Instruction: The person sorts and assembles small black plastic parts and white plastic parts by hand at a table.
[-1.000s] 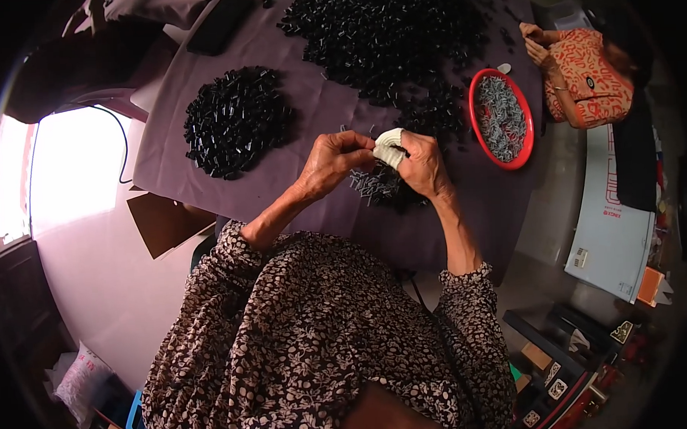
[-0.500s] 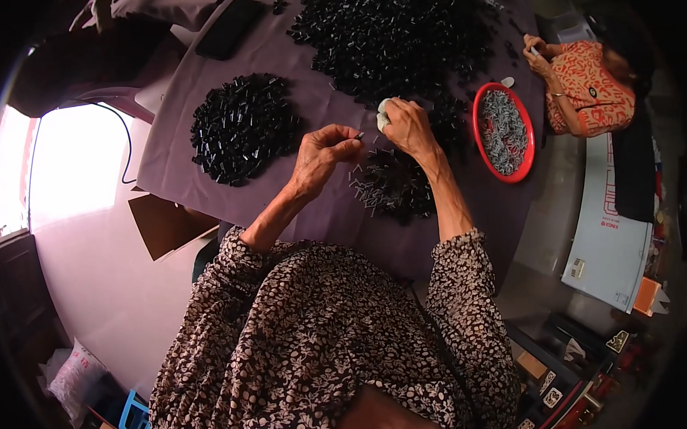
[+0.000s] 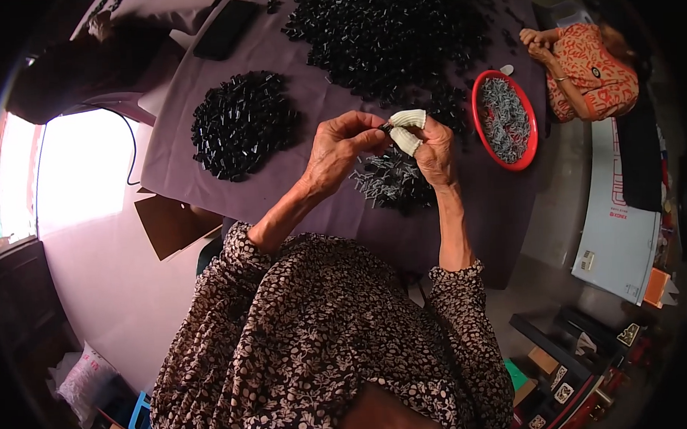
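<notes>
My left hand (image 3: 343, 148) pinches a small black piece (image 3: 387, 127) between thumb and forefinger. My right hand (image 3: 437, 154) meets it from the other side. Pale ribbed finger covers (image 3: 408, 119) sheathe its thumb and forefinger, which close on the same piece. Whether a grey pin is at their tips I cannot make out. Just below the hands lies a small heap of grey pins (image 3: 388, 184) mixed with dark bits. A round pile of black pieces (image 3: 243, 127) is to the left. The much larger black pile (image 3: 387, 43) spreads beyond the hands.
At the right stands a red oval basin (image 3: 535, 136) of grey pins. A black phone-like slab (image 3: 228, 29) lies at the far left on the purple-grey tablecloth (image 3: 198, 178). A person in an orange patterned top (image 3: 592, 66) sits at the right. An open cardboard box (image 3: 166, 224) stands below the table's left edge.
My right hand has turned and come down from the edge of the large pile; its covered fingers now meet my left fingertips. My left hand has shifted right. The other person's hands have drawn together.
</notes>
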`<action>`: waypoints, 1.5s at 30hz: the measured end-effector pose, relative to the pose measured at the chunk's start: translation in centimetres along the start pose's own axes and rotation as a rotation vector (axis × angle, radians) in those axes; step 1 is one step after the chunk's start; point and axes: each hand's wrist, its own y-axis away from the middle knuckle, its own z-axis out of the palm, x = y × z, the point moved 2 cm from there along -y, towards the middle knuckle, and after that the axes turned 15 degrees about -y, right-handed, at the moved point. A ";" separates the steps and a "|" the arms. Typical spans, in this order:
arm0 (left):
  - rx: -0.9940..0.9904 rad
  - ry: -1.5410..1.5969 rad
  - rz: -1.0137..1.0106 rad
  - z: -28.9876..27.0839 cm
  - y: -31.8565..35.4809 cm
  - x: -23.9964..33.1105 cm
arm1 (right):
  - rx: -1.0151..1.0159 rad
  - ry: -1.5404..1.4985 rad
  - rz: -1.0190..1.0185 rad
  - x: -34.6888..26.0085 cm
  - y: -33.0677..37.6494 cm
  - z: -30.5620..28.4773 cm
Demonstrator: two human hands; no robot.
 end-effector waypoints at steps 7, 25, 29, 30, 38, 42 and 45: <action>-0.013 0.064 0.024 0.7 0.4 1.1 | 0.059 0.159 -0.153 -1.4 0.6 0.4; 0.014 -0.164 0.021 1.0 0.3 2.5 | -0.197 0.652 -0.337 -6.5 -1.3 1.0; 0.012 -0.163 0.004 0.9 0.2 2.6 | -0.224 0.699 -0.361 -6.5 -1.5 1.1; 0.021 -0.195 -0.002 0.8 0.3 2.7 | -0.237 0.734 -0.351 -6.5 -1.5 1.2; -0.018 -0.169 -0.035 0.7 -0.1 1.9 | -0.212 0.668 -0.300 -5.3 -1.5 1.1; -0.051 0.029 -0.140 0.1 -0.1 1.4 | -0.176 0.556 -0.176 -4.5 -1.5 1.2; -0.039 0.150 -0.186 -0.1 -0.5 0.4 | -0.204 0.790 -0.269 -4.6 -1.1 1.2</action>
